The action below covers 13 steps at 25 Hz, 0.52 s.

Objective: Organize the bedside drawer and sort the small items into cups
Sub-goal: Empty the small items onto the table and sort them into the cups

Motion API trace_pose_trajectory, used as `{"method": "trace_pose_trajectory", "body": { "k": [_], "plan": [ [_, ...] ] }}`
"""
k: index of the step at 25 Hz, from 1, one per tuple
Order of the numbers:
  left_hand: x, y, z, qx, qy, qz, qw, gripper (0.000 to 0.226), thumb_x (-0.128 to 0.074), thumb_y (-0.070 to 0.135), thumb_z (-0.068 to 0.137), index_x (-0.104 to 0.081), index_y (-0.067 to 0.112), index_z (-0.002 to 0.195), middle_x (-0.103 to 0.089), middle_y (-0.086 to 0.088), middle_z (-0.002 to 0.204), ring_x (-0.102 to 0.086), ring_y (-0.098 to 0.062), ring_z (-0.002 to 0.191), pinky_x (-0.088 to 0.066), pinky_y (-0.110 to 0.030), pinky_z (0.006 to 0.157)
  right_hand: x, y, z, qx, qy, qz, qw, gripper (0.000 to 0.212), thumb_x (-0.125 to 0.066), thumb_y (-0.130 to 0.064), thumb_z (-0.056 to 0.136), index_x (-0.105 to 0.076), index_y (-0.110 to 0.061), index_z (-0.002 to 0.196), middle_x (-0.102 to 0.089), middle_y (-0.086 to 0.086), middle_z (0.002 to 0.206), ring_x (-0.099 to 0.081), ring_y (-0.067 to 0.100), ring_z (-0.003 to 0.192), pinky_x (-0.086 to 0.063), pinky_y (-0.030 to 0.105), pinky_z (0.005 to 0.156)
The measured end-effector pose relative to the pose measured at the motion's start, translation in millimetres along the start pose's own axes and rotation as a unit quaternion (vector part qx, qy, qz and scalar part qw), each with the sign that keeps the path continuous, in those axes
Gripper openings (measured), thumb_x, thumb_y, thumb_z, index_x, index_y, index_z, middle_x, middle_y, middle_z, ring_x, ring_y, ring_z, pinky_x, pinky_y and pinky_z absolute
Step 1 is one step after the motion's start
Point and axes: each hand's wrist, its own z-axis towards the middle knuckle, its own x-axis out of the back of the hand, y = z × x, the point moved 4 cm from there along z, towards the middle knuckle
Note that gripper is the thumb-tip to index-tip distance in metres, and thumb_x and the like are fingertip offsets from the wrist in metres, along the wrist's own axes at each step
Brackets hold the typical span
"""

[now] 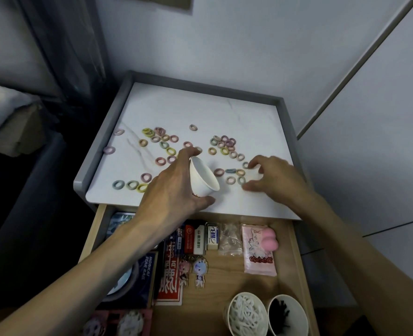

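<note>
Several small pastel hair ties [166,144] lie scattered over the white marble top of the bedside table [225,112]. My left hand [176,185] grips a white paper cup [204,177], tilted on its side with the mouth facing the far left. My right hand [271,178] hovers over a cluster of hair ties [234,175] near the front right, fingers curled down; I cannot tell whether it holds one. Below, the wooden drawer [295,251] stands pulled out.
In the drawer lie erasers [211,236], a pink tissue pack [258,253], keychains [199,270], a red packet [170,280] and a dark book [141,280]. Two cups sit at its front: one with white ties [246,314], one with black ties [285,314]. Bed at left, wall behind.
</note>
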Motion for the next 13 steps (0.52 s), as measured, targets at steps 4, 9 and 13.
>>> {"method": "trace_pose_trajectory", "body": {
  "k": [4,9,13],
  "plan": [
    [-0.6,3.2,-0.7,-0.006,-0.003,0.008,1.000,0.092,-0.086,0.037,0.068,-0.028,0.033,0.139,-0.058,0.001,0.128,-0.058,-0.020,0.102,-0.043,-0.027,0.072,-15.8,-11.6,-2.2,0.060,0.045,0.073,0.995,0.037,-0.077,-0.029,0.083,-0.060,-0.026,0.115,-0.059,0.006,0.108,-0.060,0.026,0.091,-0.051,0.041,0.077],
    [-2.0,3.5,-1.6,-0.008,-0.008,0.012,1.000,0.092,-0.086,0.037,0.068,-0.029,0.033,0.140,-0.057,0.001,0.129,-0.058,-0.021,0.106,-0.041,-0.028,0.073,-23.0,-23.4,3.3,0.103,0.068,0.074,0.990,0.013,-0.072,-0.021,0.086,-0.068,-0.021,0.098,-0.055,-0.003,0.093,-0.059,0.021,0.091,-0.036,0.029,0.072],
    [-1.6,3.0,-1.0,-0.009,-0.006,0.016,1.000,0.091,-0.086,0.037,0.069,-0.029,0.032,0.140,-0.057,0.001,0.130,-0.058,-0.022,0.107,-0.042,-0.028,0.074,-29.0,-24.9,8.7,0.110,0.061,0.016,0.992,0.009,-0.064,-0.017,0.093,-0.065,-0.014,0.102,-0.061,0.005,0.097,-0.059,0.026,0.095,-0.033,0.029,0.071]
  ]
}}
